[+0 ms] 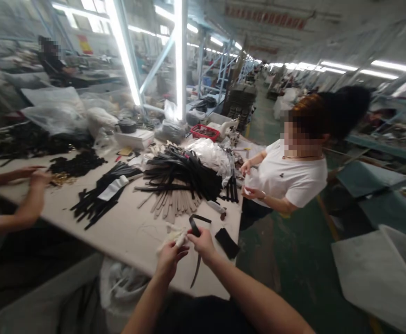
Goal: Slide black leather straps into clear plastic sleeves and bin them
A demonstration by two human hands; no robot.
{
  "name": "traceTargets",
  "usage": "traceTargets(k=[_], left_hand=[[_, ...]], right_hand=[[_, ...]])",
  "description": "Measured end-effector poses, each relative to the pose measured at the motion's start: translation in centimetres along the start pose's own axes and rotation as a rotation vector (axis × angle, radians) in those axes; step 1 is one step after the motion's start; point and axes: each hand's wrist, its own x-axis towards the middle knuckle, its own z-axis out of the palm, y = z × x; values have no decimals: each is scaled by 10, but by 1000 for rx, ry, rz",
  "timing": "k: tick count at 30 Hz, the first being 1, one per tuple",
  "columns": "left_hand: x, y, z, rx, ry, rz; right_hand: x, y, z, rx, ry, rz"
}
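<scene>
Over the near corner of the table, my right hand [203, 242] is closed around a long black strap [195, 227], which loops above the fingers and hangs down below them. My left hand [170, 260] pinches a crumpled off-white cloth [175, 237] close beside it. A flat black piece [226, 243] lies to the right of my right hand. Ahead of both hands spreads a big pile of black straps [185, 171], with beige strips [170, 204] fanned out at its near side. Another bundle of black straps [98, 190] carries a white slip.
A person in a white shirt [289, 171] stands at the table's right side. Another person's hands [36, 178] work at the left near gold-coloured bits [62, 178]. A red basket [205, 132] and plastic bags stand further back. A white sack [119, 283] sits below the table's front edge.
</scene>
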Motion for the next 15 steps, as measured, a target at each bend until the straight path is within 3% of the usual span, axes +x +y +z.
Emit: traceTargets(k=[5,10,15], left_hand=[[2,2,-6,-141,-19,39],[-1,-1,-7,-144,-75,86],[-4,-4,-10,-208,-117,40]], right_hand=[[-4,1,-3,81,-168,168],[-9,3,-3,-48,-220,140],[-11,-2,-3,-122,-208,82]])
